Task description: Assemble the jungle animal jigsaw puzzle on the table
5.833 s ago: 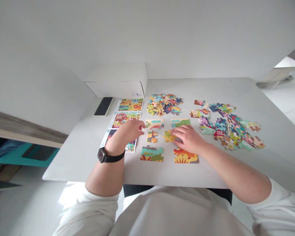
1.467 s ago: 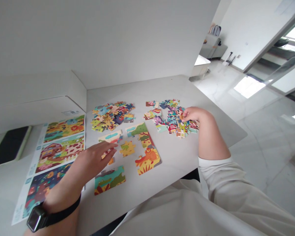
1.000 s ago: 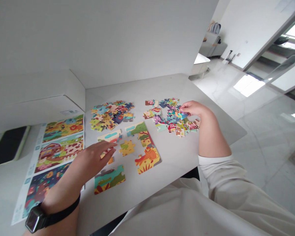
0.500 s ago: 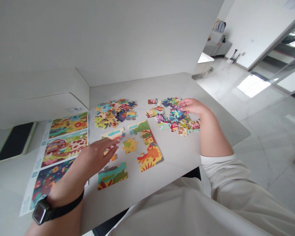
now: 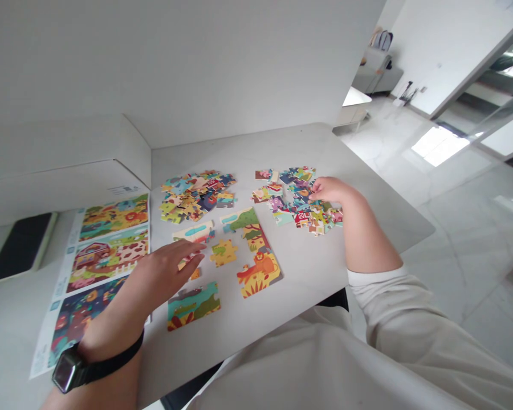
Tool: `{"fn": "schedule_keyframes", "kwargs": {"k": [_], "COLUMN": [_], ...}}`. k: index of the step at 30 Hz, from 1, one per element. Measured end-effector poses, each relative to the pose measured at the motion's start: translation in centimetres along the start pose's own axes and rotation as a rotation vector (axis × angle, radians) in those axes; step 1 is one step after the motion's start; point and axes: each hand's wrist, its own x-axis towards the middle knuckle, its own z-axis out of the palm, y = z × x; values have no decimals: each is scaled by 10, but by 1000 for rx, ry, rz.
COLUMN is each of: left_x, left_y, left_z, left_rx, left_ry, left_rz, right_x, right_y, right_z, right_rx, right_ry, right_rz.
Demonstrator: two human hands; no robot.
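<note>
The right hand's (image 5: 331, 191) fingers bend together at the right puzzle pile (image 5: 299, 200), which spreads mostly leftward and bodyward; any grip is unclear. The left hand's (image 5: 165, 270), loosely parted, sit just left of a yellow piece (image 5: 223, 252) on the tabletop (image 5: 248, 139).

Narrow bare tabletop (image 5: 244, 185) between puzzle-piece heaps (image 5: 192, 199)

Box (image 5: 64, 185) behind sheet (image 5: 106, 257), puzzle pieces (image 5: 260, 273) right
</note>
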Motion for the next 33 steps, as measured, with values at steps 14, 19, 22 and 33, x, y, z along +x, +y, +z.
{"fn": "schedule_keyframes", "kwargs": {"k": [14, 19, 22, 33], "left_x": [0, -1, -1, 0], "left_y": [-1, -3, -5, -3], "left_z": [2, 3, 4, 2], "left_rx": [18, 14, 14, 17], "left_ry": [16, 9, 4, -5], "left_rz": [29, 21, 12, 6], "right_x": [-9, -7, -9, -19], "right_y": [24, 34, 34, 30], "right_z": [-18, -22, -24, -27], "right_rx": [-107, -93, -101, -129], "right_ry": [-95, -151, -206, -215], "right_rz": [117, 222, 226, 251]}}
